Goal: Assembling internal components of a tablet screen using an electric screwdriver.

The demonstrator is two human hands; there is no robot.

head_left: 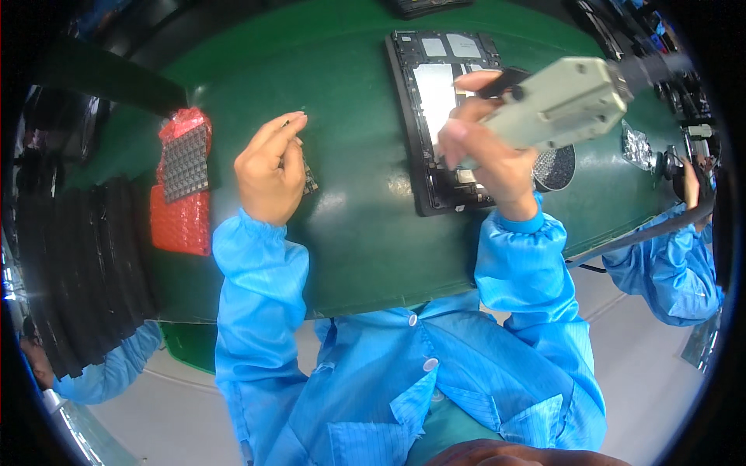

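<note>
Right hand [501,159]: fingers wrapped round pale-green power tool [559,101], over open flat black device [437,93] on green desk [353,248]. Left hand [268,175]: fingers bunched narrow beside small patterned piece [311,185] (can't tell whether they're gripping it).

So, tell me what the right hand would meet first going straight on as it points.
The right hand would probably meet the opened black-framed device first, though any gap between them is hard to judge.
</note>
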